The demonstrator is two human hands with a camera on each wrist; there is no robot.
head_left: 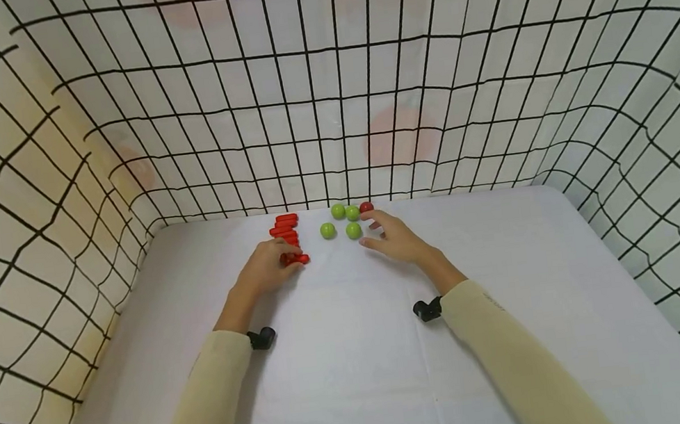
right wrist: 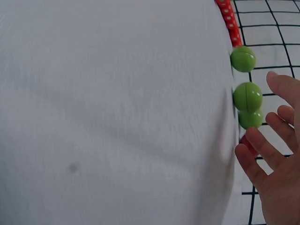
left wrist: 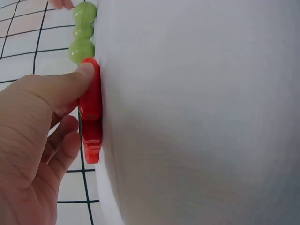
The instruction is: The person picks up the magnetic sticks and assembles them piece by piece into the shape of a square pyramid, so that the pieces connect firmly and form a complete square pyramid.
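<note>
Arms (head_left: pixel 206 398) extended, left hand (head_left: pixel 263 266) pinching a red piece (left wrist: pixel 91 101), right hand (head_left: pixel 401 238), fingers apart, beside green balls (head_left: pixel 353 231).

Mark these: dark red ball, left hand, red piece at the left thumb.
Dark red ball (head_left: pixel 366 206): head view, middle of its visible surface.
Left hand (head_left: pixel 265 264): head view, back of the hand.
Red piece (left wrist: pixel 92 98): left wrist view, its exposed side.

"How many green balls (head_left: pixel 327 230)?"
"Four, plus one red ball (head_left: pixel 366 207)."
"Red sticks (head_left: pixel 287 218)?"
"At least five; some are partly hidden."
"Hands?"
"Two: one left hand (head_left: pixel 267 266), one right hand (head_left: pixel 396 239)."
</note>
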